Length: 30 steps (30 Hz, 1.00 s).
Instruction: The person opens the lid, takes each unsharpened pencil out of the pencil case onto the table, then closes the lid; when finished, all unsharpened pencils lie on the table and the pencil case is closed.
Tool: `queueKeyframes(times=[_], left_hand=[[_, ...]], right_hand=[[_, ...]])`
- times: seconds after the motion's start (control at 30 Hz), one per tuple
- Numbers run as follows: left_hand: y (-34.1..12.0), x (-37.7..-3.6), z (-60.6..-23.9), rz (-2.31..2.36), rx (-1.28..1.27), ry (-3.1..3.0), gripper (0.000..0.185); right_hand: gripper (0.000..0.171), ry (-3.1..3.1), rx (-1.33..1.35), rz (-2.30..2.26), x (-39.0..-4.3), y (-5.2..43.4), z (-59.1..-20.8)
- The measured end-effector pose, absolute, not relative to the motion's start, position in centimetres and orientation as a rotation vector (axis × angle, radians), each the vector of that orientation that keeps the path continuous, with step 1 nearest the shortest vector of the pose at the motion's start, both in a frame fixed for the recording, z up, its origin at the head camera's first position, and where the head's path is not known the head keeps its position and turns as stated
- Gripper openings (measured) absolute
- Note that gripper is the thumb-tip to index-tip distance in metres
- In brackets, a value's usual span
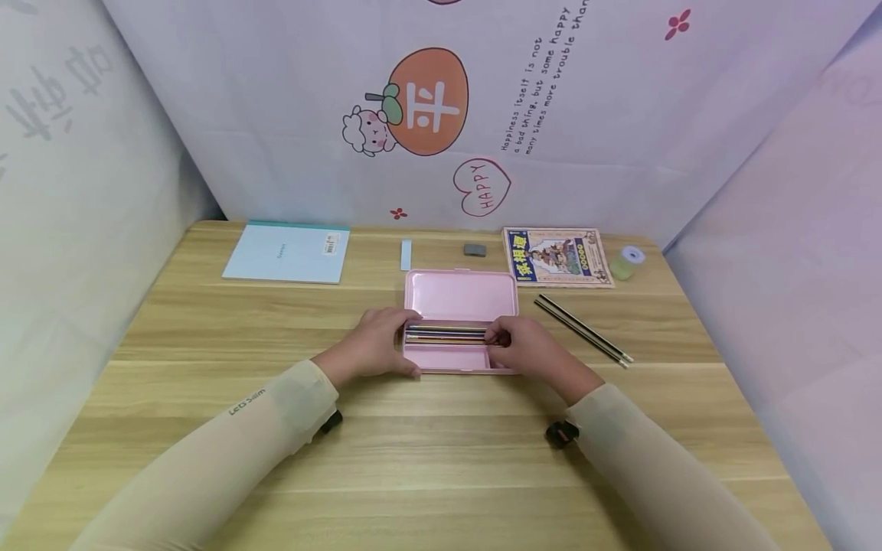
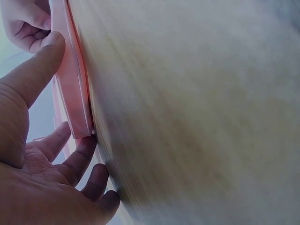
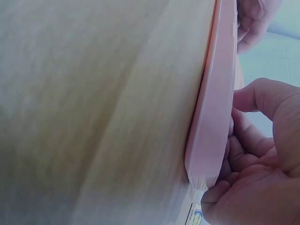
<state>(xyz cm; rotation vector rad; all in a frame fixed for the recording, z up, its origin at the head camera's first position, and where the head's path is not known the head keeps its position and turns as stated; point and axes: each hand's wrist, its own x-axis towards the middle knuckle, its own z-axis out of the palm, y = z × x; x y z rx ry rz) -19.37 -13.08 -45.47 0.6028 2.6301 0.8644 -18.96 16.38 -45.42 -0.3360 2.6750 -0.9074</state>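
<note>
An opened pink pencil case [image 1: 448, 358] lies in front of me, its lid [image 1: 462, 297] folded back. Several pencils [image 1: 441, 334] lie lengthwise in its far section. My left hand [image 1: 375, 344] grips the left end, index finger at the far side and thumb at the near side; the left wrist view shows that thumb [image 2: 54, 49] against the case's front wall [image 2: 72, 89]. At the right end, my right hand [image 1: 529, 348] reaches over the rim with curled fingers and pinches the pencils' right ends. In the right wrist view those fingers [image 3: 243, 154] are partly hidden behind the case wall [image 3: 215, 103].
Two dark pencils [image 1: 584, 330] lie right of the case. Along the back are a light blue notebook [image 1: 285, 252], a pale strip [image 1: 406, 255], a grey eraser [image 1: 475, 249], an illustrated booklet [image 1: 558, 258] and a small greenish container [image 1: 626, 262]. White printed cloth [image 1: 276, 115] surrounds the wooden table [image 1: 448, 459].
</note>
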Motion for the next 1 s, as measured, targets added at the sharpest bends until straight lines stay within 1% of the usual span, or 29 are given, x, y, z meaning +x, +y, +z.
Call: queueKeyframes(times=[0.4,0.73,1.0], left_hand=[[-13.22,-19.44,-45.36,0.868,0.622,2.635,0.096],[-13.14,-19.31,-45.33,0.868,0.61,2.639,0.097],[-13.13,-19.43,-45.46,0.86,0.601,2.641,0.098]], right_hand=[[0.009,2.671,-0.341,-0.91,-19.1,16.25,-45.37],[0.01,2.659,-0.398,-0.925,-19.03,16.28,-45.36],[0.008,2.664,-0.419,-0.934,-18.93,16.55,-45.88]])
